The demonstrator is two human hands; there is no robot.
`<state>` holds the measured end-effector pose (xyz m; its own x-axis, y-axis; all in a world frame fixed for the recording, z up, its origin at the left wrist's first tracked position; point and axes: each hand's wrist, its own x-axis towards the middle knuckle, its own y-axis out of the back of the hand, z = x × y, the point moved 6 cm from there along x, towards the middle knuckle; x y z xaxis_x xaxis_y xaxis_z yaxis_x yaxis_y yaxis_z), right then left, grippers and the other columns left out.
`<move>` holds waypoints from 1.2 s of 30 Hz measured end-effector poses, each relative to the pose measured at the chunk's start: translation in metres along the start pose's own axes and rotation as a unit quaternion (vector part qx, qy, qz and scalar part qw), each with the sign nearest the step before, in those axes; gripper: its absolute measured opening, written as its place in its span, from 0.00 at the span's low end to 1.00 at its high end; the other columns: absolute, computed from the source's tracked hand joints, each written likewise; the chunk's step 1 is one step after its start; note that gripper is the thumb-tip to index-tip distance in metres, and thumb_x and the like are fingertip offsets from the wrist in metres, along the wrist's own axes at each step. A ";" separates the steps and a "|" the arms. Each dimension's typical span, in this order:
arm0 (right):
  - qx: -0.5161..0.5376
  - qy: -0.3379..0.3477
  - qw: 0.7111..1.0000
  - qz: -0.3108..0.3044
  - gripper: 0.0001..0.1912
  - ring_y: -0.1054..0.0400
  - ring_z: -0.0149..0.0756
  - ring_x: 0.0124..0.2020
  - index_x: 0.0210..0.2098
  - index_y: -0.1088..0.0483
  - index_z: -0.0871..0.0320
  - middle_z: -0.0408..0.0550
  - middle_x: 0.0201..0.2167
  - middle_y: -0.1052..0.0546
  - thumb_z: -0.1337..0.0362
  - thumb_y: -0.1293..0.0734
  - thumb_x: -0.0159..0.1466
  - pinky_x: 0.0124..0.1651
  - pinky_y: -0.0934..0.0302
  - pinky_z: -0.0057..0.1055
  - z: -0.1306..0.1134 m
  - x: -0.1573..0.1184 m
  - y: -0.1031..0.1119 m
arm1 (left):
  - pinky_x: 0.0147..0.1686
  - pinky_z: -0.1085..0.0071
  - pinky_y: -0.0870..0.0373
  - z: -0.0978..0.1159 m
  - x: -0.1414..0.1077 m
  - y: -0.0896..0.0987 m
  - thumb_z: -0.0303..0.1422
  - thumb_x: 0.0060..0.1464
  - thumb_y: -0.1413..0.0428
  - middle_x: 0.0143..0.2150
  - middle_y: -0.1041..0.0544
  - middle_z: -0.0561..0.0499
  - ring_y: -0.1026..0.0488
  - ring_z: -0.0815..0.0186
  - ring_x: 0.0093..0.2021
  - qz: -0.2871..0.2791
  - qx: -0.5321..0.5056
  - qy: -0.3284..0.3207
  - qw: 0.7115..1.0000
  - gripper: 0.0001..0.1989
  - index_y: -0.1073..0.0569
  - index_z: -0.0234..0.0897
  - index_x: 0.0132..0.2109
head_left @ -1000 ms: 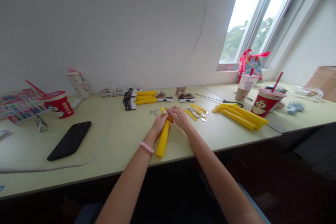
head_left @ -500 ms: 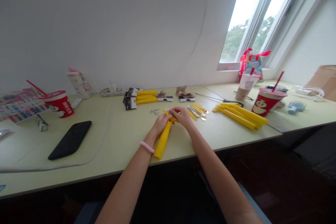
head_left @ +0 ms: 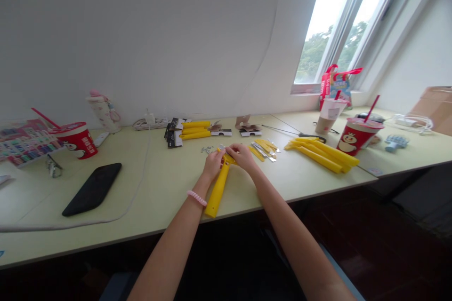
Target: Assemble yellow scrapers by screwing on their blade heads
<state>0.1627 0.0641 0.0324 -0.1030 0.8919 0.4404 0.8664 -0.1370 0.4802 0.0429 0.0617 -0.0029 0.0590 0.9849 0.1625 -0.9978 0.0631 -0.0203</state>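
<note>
Yellow handle (head_left: 218, 191) drawn closer, lettered red cup (head_left: 78, 141)

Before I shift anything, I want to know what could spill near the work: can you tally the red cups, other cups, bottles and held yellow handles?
Red cups: 2 (left one, right one)
White-and-brown cup: 1
Bottle: 1
Held yellow handle: 1
Total: 5
</note>
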 end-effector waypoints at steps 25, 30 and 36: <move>0.203 -0.123 0.968 -0.075 0.11 0.43 0.25 0.21 0.24 0.33 0.60 0.40 0.19 0.36 0.57 0.36 0.51 0.25 0.48 0.25 0.010 -0.006 -0.006 | 0.19 0.77 0.40 0.006 0.001 0.021 0.37 0.47 0.50 0.19 0.34 0.57 0.36 0.72 0.17 0.145 -0.095 0.008 0.985 0.08 0.37 0.36 0.28; 0.179 -0.116 0.974 -0.070 0.12 0.43 0.26 0.21 0.23 0.33 0.60 0.41 0.19 0.35 0.57 0.37 0.52 0.25 0.47 0.25 0.007 -0.006 -0.003 | 0.16 0.74 0.38 0.008 -0.002 0.009 0.40 0.45 0.47 0.19 0.30 0.51 0.34 0.70 0.15 0.060 -0.084 0.027 0.994 0.13 0.33 0.32 0.29; 0.169 -0.108 0.976 -0.083 0.14 0.40 0.28 0.23 0.26 0.31 0.61 0.44 0.22 0.31 0.54 0.38 0.53 0.26 0.46 0.26 0.012 -0.003 -0.010 | 0.17 0.74 0.37 0.013 -0.008 0.015 0.37 0.45 0.47 0.18 0.30 0.52 0.34 0.70 0.15 0.110 -0.065 0.017 0.992 0.10 0.33 0.32 0.27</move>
<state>0.1606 0.0678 0.0171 -0.1815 0.9649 0.1895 0.9619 0.1342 0.2380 0.0275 0.0531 0.0084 -0.1562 0.9820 0.1064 -0.9744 -0.1355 -0.1794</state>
